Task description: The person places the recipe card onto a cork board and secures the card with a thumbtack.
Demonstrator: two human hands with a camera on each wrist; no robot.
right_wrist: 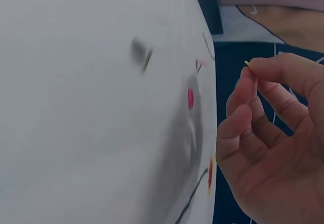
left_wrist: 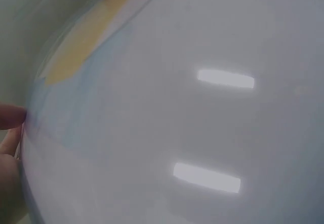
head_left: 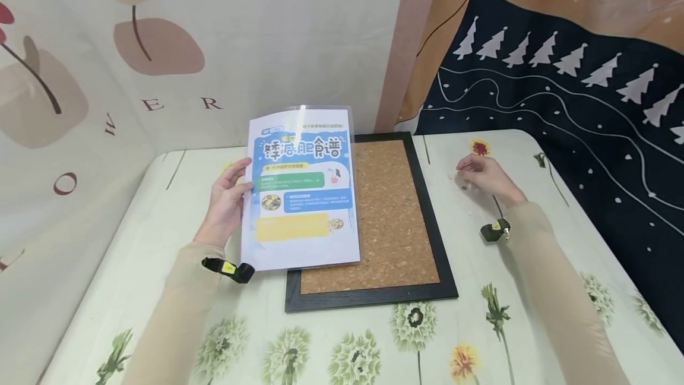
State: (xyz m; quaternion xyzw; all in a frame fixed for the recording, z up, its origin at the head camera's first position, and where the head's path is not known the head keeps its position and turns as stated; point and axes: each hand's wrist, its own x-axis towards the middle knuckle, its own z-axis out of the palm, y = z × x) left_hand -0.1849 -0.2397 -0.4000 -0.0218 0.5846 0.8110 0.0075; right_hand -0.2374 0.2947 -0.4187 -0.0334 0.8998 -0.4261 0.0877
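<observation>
Along its left edge, my left hand (head_left: 223, 207) pinches a printed sheet in a clear plastic sleeve (head_left: 301, 192), with blue, green and yellow blocks on it. The sheet is tilted up over the left part of a black-framed cork board (head_left: 401, 212). In the left wrist view the glossy sheet (left_wrist: 152, 118) fills most of the picture. To the right of the board, just above the table, is my right hand (head_left: 487, 178). Its thumb and forefinger pinch a tiny yellow pin (right_wrist: 247, 62), mostly hidden by the fingertips.
On the tablecloth by the right hand lie a small pink piece (right_wrist: 190, 98) and a thin yellowish piece (right_wrist: 147, 60), blurred. The flower-printed tablecloth (head_left: 133, 242) surrounds the board. A printed curtain (head_left: 299, 46) hangs behind, and a dark tree-patterned cloth (head_left: 534, 94) at the right.
</observation>
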